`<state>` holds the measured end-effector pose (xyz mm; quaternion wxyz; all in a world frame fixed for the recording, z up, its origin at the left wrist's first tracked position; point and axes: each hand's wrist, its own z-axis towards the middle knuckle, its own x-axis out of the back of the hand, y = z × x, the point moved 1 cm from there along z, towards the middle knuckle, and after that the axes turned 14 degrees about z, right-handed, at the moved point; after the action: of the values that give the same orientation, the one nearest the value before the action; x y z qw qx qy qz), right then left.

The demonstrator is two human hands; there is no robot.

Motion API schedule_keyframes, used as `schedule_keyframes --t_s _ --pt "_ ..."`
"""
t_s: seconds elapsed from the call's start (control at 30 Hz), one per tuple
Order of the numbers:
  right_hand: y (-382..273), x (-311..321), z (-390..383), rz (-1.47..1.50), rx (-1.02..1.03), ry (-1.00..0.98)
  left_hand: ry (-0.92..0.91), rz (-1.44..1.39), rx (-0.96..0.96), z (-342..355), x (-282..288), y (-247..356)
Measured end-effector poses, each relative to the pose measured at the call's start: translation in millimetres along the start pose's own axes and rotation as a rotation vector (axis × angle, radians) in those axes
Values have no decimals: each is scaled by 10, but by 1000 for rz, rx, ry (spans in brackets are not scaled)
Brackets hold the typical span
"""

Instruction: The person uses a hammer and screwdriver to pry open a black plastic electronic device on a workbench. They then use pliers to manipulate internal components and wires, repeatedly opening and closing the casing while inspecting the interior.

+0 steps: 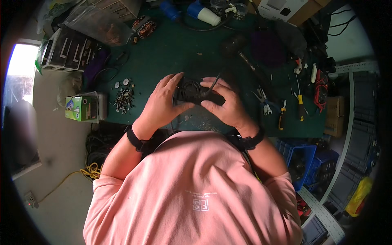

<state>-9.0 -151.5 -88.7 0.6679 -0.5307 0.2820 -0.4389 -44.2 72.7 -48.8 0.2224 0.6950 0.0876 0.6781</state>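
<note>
Over the near edge of the green table, both of my hands hold a long black device (190, 92) with a round ribbed part. My left hand (163, 100) grips its left end, thumb along the near side and fingers over the far side. My right hand (229, 104) closes round the right part, with its thumb on the near edge. A dark cable (214, 83) rises from the device beside the right fingers. The device is too dark to tell its exact kind, and the fingers hide parts of it.
Left on the table (171, 49) lie a pile of screws (123, 100) and a green box (81, 108). A mallet (234, 45), pliers (264, 98), a yellow-handled screwdriver (301, 107) and red cables (321, 92) lie right. Blue plugs (202, 14) and copper coils (146, 29) are at the back.
</note>
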Motion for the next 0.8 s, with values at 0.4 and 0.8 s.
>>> schedule_keyframes --t_s 0.4,0.8 --pt "-147 -63 42 -47 -153 168 -36 -120 -115 253 -80 36" --pt "-104 19 -57 -205 -46 150 25 -34 -199 285 -202 69"
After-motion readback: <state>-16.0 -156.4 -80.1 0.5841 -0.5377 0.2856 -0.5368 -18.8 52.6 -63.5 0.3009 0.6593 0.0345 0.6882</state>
